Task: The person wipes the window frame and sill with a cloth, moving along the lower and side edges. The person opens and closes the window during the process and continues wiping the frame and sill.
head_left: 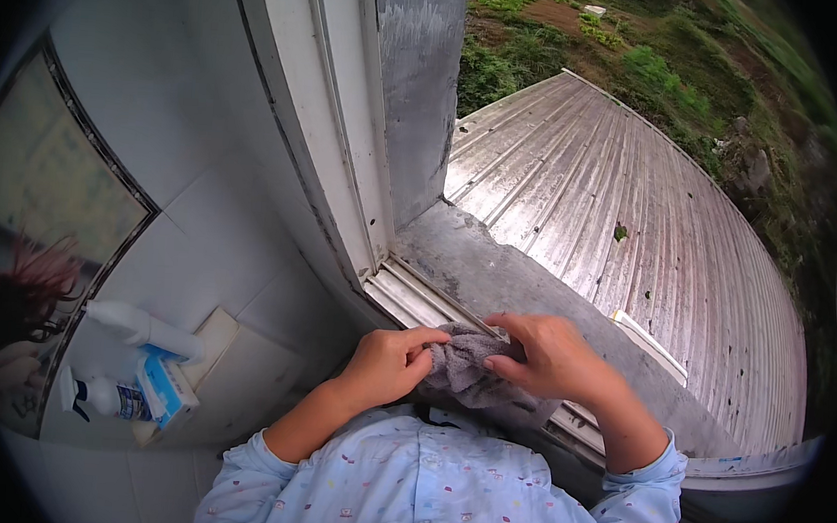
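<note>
A crumpled grey cloth (470, 365) lies bunched over the white metal track of a window sill (407, 297). My left hand (383, 367) is closed on the cloth's left edge, thumb and index finger pinched together. From the right, my right hand (558, 358) grips the same cloth, its thumb and index finger curved around a fold; its other fingers are mostly hidden. Both hands are close together, low over the sill in front of my body.
A white window frame (337, 113) rises ahead, beside a grey concrete ledge (481, 251). Outside is a ribbed metal roof (622, 216) with greenery beyond. At left, a white bottle (146, 329), a spray bottle (108, 398) and a blue-white box (166, 390) stand near a dark-edged mirror (60, 172).
</note>
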Demonstrator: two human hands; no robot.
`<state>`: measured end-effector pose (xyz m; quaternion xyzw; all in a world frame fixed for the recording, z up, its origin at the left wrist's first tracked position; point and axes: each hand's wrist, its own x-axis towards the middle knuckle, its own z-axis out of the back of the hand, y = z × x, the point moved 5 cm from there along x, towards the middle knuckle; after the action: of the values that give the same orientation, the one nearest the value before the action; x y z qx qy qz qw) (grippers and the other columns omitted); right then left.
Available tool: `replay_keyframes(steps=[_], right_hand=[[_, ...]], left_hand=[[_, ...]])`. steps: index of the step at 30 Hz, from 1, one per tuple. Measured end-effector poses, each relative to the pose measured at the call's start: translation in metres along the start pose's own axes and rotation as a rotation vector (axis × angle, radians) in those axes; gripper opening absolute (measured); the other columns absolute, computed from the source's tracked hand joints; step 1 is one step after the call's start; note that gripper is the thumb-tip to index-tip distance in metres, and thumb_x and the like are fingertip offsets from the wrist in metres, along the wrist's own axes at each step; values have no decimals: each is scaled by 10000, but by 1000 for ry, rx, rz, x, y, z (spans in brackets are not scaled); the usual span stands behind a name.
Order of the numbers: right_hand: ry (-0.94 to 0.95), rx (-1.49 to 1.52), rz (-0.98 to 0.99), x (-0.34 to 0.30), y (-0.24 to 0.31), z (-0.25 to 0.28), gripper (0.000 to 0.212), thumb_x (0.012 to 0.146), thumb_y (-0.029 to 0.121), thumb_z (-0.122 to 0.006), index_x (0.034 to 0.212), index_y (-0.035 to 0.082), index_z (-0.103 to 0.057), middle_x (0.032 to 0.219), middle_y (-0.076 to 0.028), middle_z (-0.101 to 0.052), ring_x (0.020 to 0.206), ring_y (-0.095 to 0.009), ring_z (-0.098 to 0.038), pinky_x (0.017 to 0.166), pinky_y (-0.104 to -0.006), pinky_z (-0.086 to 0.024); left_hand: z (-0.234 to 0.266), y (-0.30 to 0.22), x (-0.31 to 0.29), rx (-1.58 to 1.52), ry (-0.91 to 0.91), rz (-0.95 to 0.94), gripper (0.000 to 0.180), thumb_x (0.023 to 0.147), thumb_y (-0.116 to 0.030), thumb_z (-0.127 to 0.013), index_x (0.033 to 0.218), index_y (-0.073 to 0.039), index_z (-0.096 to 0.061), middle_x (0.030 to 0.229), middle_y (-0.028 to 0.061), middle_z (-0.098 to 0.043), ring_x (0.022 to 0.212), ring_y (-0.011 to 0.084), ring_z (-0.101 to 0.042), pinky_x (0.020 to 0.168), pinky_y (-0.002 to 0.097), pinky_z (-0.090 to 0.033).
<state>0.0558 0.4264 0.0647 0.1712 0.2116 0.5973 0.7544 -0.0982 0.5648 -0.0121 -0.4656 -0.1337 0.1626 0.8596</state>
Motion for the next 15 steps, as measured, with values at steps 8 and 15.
replay_keyframes(steps=[8, 15], right_hand=[[-9, 93, 208, 1, -46, -3, 280, 829, 185, -758, 1046, 42, -651, 916, -134, -652, 817, -298, -627, 761, -390, -512], [-103, 769, -147, 60, -31, -15, 305, 902, 117, -689, 1175, 18, -593, 896, -151, -681, 801, -193, -623, 741, -331, -504]], left_hand=[[28, -24, -18, -66, -395, -319, 211, 825, 55, -623, 1000, -31, -703, 895, 109, -716, 735, 221, -696, 685, 318, -560], [38, 23, -34, -213, -679, -161, 323, 842, 89, -608, 1152, -1, -636, 999, 88, -675, 785, 138, -649, 732, 287, -544]])
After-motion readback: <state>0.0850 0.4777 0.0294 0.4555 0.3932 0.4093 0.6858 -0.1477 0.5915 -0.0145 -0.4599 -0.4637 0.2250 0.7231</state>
